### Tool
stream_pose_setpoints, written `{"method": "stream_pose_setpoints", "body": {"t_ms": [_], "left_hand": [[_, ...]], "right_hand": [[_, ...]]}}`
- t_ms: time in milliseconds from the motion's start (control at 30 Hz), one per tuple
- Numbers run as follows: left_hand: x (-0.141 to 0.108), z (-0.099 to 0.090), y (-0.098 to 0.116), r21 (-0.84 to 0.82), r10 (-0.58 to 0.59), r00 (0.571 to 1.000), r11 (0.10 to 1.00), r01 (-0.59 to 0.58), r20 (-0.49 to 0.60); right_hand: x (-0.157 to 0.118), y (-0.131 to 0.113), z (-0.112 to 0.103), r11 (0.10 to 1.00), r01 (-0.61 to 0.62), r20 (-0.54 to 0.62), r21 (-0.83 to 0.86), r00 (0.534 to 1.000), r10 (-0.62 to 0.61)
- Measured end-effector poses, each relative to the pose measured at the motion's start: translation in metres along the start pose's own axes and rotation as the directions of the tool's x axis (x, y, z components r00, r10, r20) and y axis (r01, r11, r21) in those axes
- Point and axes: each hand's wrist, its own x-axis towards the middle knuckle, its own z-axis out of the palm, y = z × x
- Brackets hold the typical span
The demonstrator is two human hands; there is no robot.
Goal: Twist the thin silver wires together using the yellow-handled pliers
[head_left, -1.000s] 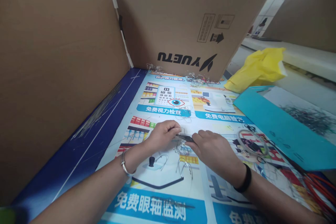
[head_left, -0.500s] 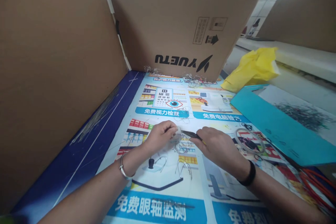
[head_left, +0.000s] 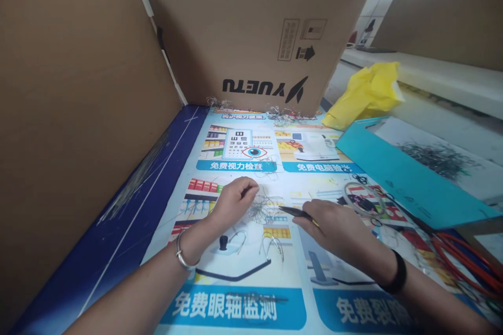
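My left hand (head_left: 234,201) is closed in a pinch, thumb against the curled forefinger; whatever lies between them is too fine to make out. In my right hand (head_left: 336,226) is a pair of pliers (head_left: 293,212) with narrow dark jaws pointing left, toward the left fingertips but apart from them. Between the two hands lies a loose tangle of thin wire (head_left: 261,210) on the printed sheet. Nearer to me are several curved wire pieces (head_left: 274,245). A darker bunch of short wires (head_left: 255,298) rests on the blue caption strip.
Cardboard panels (head_left: 251,26) wall off the left and back. Long straight wires (head_left: 135,180) lie at left. On the right are a blue tray (head_left: 396,172) with cut wires, a clear ring-shaped roll (head_left: 363,200), red-handled scissors (head_left: 466,261) and a yellow bag (head_left: 363,95).
The pliers have drawn away from my left fingertips, moving right and slightly down with my right hand. My left hand stays pinched, shifted slightly left. The whole view has shifted a little.
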Motion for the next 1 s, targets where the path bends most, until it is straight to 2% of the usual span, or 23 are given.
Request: {"method": "stream_pose_setpoints", "body": {"t_ms": [200, 433, 700, 900, 1000], "left_hand": [[0.0, -0.001, 0.0, -0.067, -0.065, 0.998, 0.996, 0.066, 0.025], [0.0, -0.002, 0.0, -0.085, -0.103, 0.994, 0.991, 0.105, 0.026], [-0.001, -0.002, 0.002, -0.086, -0.145, 0.989, 0.985, 0.147, 0.027], [-0.001, -0.002, 0.002, -0.099, -0.143, 0.989, 0.984, 0.146, 0.035], [-0.001, -0.001, 0.001, -0.1, -0.156, 0.987, 0.982, 0.159, 0.034]], "right_hand": [[-0.009, -0.005, -0.013, 0.998, 0.056, 0.17, 0.002, 0.984, -0.056], [-0.012, -0.004, -0.011, 0.992, 0.119, 0.224, -0.03, 0.968, -0.109], [-0.017, -0.014, -0.016, 0.983, 0.174, 0.2, -0.065, 0.967, -0.158], [-0.024, -0.03, -0.011, 0.956, 0.182, 0.081, -0.231, 0.982, -0.168], [-0.027, -0.038, -0.013, 0.943, 0.169, 0.071, -0.288, 0.985, -0.155]]}}
